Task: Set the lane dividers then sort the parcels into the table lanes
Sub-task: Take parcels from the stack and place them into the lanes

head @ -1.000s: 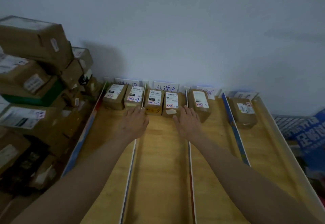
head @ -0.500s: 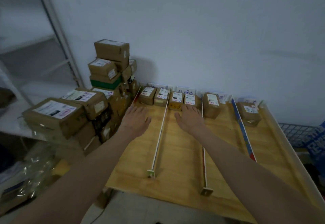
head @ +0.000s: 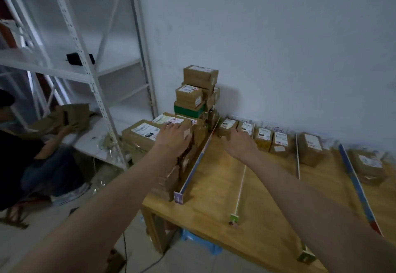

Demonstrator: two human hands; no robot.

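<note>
- Parcels (head: 263, 135) already sorted are lined along the far edge of the table (head: 214, 204), between dividers (head: 240, 189).
- Left hand (head: 173, 138), fingers released, is laid on the unsorted stack (head: 154, 133) off the left edge; contact appears likely.
- Right hand (head: 240, 144) is held released, empty.
- One top parcel should be gripped squarely.

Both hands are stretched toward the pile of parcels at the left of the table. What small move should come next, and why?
Probably the left hand should close on the labelled parcel under its fingers and lift it. It already lies on top of that box, the right hand is free above the table, and six parcels already stand at the far ends of the lanes.
</note>
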